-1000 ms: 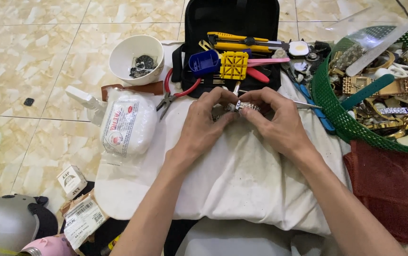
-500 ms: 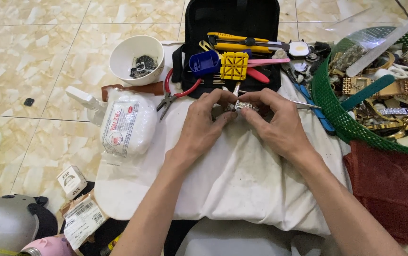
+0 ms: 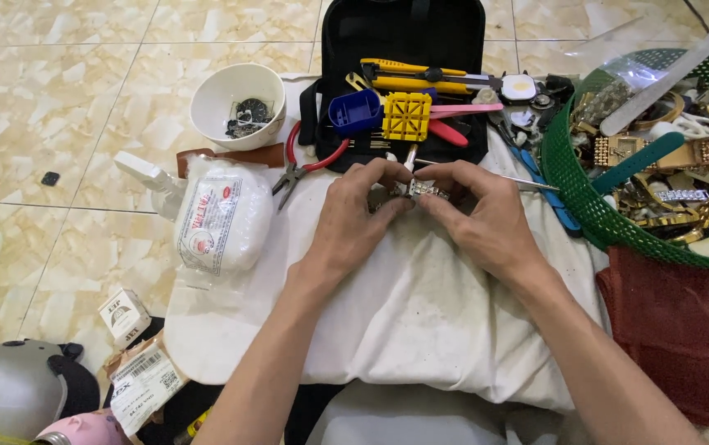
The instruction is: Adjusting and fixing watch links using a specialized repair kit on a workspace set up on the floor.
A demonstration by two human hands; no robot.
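Over a white cloth [image 3: 420,321] on the floor, my left hand [image 3: 353,216] and my right hand [image 3: 478,216] meet fingertip to fingertip. Both pinch a small silver metal watch band [image 3: 425,190], most of it hidden by my fingers. A thin tool handle [image 3: 410,155] sticks up just behind the band. Behind the hands lies an open black tool case [image 3: 404,33] with a yellow block [image 3: 406,116], a blue holder [image 3: 355,111] and yellow-handled tools [image 3: 416,76].
A white bowl [image 3: 237,103] with small dark parts stands back left, red-handled pliers [image 3: 301,165] beside it. A white plastic bag [image 3: 221,216] lies left of the cloth. A green basket [image 3: 585,206] of watches and straps sits right, above a dark red cloth [image 3: 684,330]. Small boxes [image 3: 124,315] lie lower left.
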